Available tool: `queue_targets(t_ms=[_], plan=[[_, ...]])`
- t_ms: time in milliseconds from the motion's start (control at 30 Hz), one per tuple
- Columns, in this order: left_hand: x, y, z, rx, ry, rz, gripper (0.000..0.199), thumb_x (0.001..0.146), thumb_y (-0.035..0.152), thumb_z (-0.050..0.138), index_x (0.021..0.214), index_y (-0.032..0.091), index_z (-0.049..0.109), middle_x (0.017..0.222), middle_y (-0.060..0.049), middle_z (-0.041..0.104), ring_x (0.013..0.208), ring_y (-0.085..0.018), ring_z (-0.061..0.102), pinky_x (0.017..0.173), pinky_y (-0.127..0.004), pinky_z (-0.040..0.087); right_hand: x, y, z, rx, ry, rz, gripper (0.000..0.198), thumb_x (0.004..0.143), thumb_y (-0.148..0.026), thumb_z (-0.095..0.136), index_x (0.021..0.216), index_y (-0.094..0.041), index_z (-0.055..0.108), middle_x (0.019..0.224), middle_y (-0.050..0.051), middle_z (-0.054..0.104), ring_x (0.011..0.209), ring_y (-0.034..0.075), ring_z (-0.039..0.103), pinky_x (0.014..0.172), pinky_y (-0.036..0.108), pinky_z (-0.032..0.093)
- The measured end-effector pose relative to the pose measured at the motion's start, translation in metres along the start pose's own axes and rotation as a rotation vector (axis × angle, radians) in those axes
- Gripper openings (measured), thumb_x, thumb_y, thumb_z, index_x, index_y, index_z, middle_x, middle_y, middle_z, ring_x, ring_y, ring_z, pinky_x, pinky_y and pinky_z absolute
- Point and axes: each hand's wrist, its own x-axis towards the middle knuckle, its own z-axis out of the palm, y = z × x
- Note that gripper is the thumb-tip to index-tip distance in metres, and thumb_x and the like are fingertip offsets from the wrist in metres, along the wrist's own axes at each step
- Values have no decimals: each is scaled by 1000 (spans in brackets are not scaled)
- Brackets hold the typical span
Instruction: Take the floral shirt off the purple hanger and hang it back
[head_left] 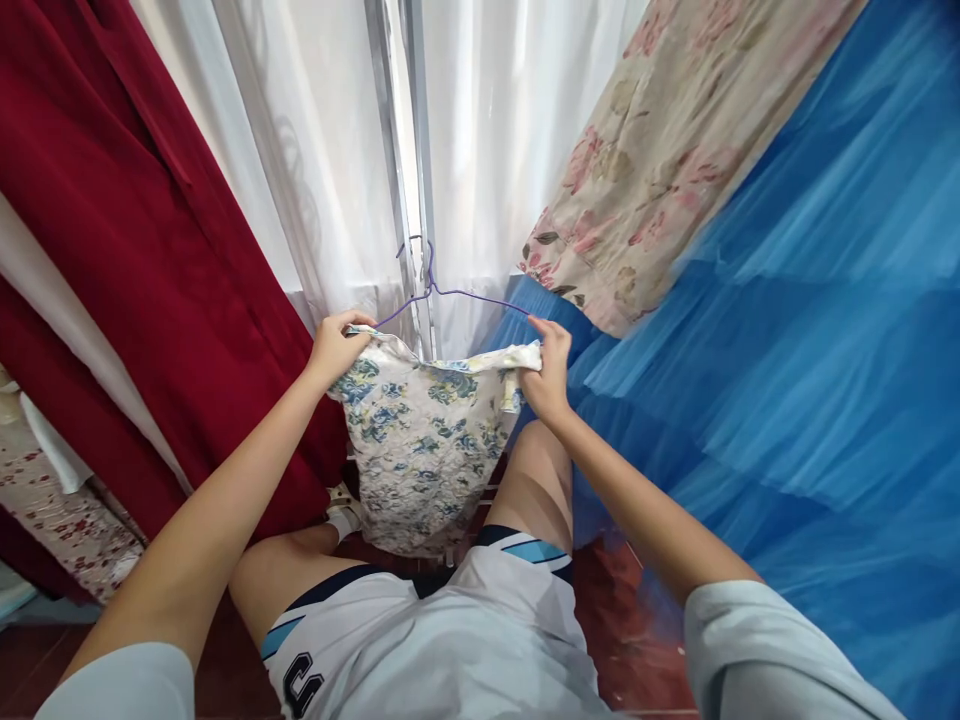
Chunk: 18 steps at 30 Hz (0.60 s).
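Between my hands hangs a white garment (427,450) with a blue floral print, its upper edge stretched sideways. A thin purple wire hanger (480,295) rises above that edge, its hook in front of a metal upright; whether it hangs on anything I cannot tell. My left hand (337,350) is closed on the garment's left top corner, next to the hanger's end. On the other side my right hand (549,368) grips the right top corner, its fingers at the hanger's right end. The lower part of the garment hangs down between my knees.
Dark red curtains (157,230) hang at left, white curtains (315,130) behind the metal uprights (420,130). A cream cloth with pink flowers (652,170) and layered blue tulle (810,380) fill the right side. Reddish tiles (630,620) cover the floor.
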Motion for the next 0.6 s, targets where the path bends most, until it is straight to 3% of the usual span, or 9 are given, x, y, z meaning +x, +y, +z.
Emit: queue_targets(t_ms=[67, 100, 200, 267, 367, 433, 533, 600], plan=[[-4, -1, 1, -5, -1, 14, 28, 70, 18, 57, 93, 16, 73, 93, -4, 72, 88, -21, 63, 80, -29, 49, 12, 13, -7, -60, 29, 41, 74, 74, -19, 48, 147, -13, 41, 146, 18, 39, 137, 32, 38, 110, 46, 36], [-6, -1, 1, -2, -2, 34, 29, 71, 17, 57, 94, 17, 73, 96, -3, 72, 90, -21, 64, 83, -30, 49, 20, 20, -10, -73, -15, 62, 71, 74, -19, 48, 144, -12, 46, 144, 18, 44, 134, 32, 42, 108, 45, 38], [-10, -4, 0, 24, 11, 103, 32, 72, 15, 56, 98, 19, 74, 101, -4, 70, 97, -21, 63, 91, -31, 48, 41, 34, -18, -122, -267, 104, 41, 70, -20, 50, 105, -15, 71, 121, 14, 65, 113, 31, 58, 96, 40, 45], [-10, -12, -2, 23, 53, 113, 30, 72, 17, 58, 97, 19, 74, 107, -5, 67, 97, -20, 62, 92, -31, 49, 50, 36, -25, -136, -360, 118, 25, 67, -21, 52, 81, -16, 72, 99, 10, 71, 94, 28, 62, 83, 36, 47], [-6, -29, -5, -19, 141, 35, 33, 68, 26, 68, 100, 19, 72, 117, -7, 60, 90, -18, 62, 86, -30, 51, 53, 31, -36, 49, -365, 205, 21, 66, -24, 50, 72, -15, 68, 70, 4, 65, 66, 20, 57, 61, 29, 42], [-2, -40, -5, -68, 166, -65, 38, 66, 32, 73, 102, 18, 69, 111, -7, 61, 84, -17, 61, 78, -29, 51, 53, 26, -45, 251, -394, 328, 22, 62, -25, 50, 72, -15, 67, 62, 3, 62, 55, 16, 50, 52, 26, 36], [1, -46, -2, -155, 104, -165, 29, 73, 39, 69, 91, 16, 66, 86, -4, 65, 76, -17, 60, 70, -26, 48, 60, 22, -56, 456, -495, 461, 26, 52, -23, 54, 72, -14, 68, 64, 5, 65, 54, 18, 55, 49, 27, 39], [0, -42, 1, -187, 64, -135, 26, 80, 41, 63, 86, 16, 66, 80, -4, 65, 76, -18, 60, 70, -26, 47, 71, 21, -58, 505, -507, 455, 27, 50, -23, 56, 72, -13, 69, 68, 8, 68, 62, 24, 61, 53, 32, 45]])
